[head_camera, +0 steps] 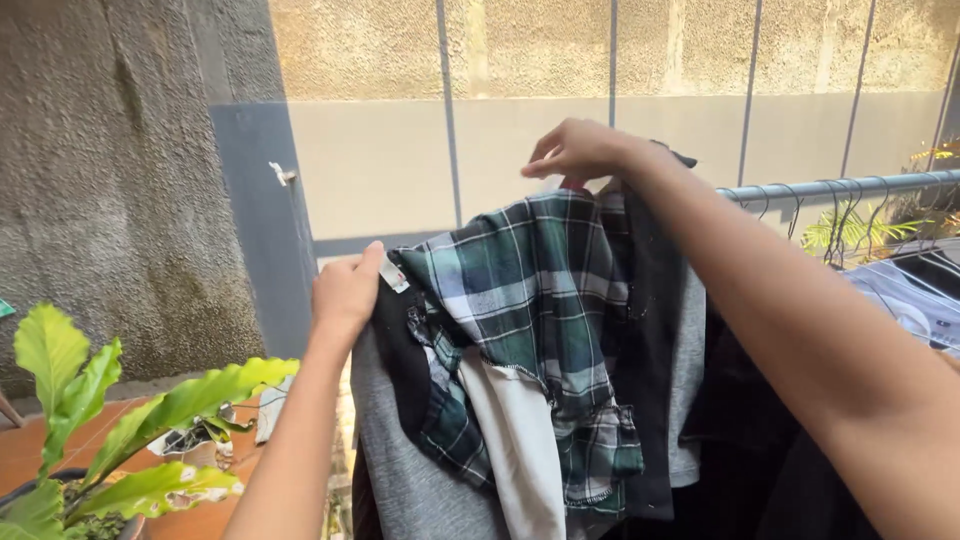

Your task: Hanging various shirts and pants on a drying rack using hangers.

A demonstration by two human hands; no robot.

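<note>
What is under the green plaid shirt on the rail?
Under the green plaid shirt hang a grey garment and a black garment. A pale lining shows at its underside. The hanger beneath and the rest of those garments are covered.

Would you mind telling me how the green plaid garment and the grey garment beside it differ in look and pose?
The green plaid garment is checked in green, white and black; the grey garment is plain. The plaid one lies bunched on top with a pale lining showing, while the grey one hangs flatter beneath. The left hand grips the plaid garment's edge; the grey one is not gripped. Both hang by the metal rail.
</note>
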